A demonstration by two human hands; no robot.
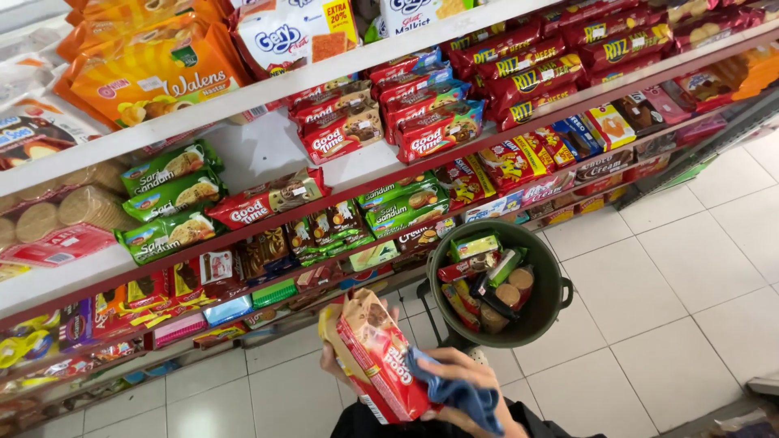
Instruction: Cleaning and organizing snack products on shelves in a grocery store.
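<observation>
Below the biscuit shelves [268, 97], left hand [337, 361] grips a red biscuit packet [377, 357]; right hand [454, 381] clamps a blue cloth [462, 393] against it. Hard wiping risks a dropped packet.

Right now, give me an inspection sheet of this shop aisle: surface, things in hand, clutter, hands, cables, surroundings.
Surface: pale tiled floor.
Job's things: red biscuit packet and blue cloth, both in hand.
Clutter: dark green bucket on the floor, holding mixed snack packets.
Grippers: left hand under the packet; right hand presses the cloth against it.
Cables: nothing seen.
Surroundings: white shelves stocked with biscuit packs.
</observation>
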